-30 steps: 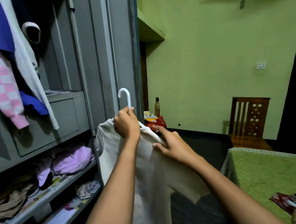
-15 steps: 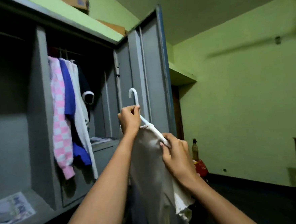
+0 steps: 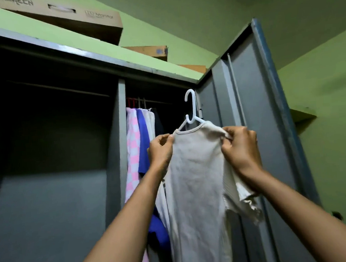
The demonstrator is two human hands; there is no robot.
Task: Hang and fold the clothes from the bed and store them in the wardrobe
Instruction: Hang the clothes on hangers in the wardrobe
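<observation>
Now | creased cream top [image 3: 194, 180] on white hanger [image 3: 191, 109] | left hand [image 3: 161, 152], right hand [image 3: 241, 148] pinch shoulders

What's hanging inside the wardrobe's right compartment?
On its rail hang a pink-checked garment, a blue garment, a white garment and a dark garment. The cream top covers whatever is lower right.

Left hand [image 3: 161, 150]: raised, fingers curled, pinching the cream top [image 3: 196, 180] at its left shoulder edge
Right hand [image 3: 239, 146]: raised, fingers curled, gripping the cream top's right shoulder
Arms: bare, stretched upward, one either side of the cream top
</observation>
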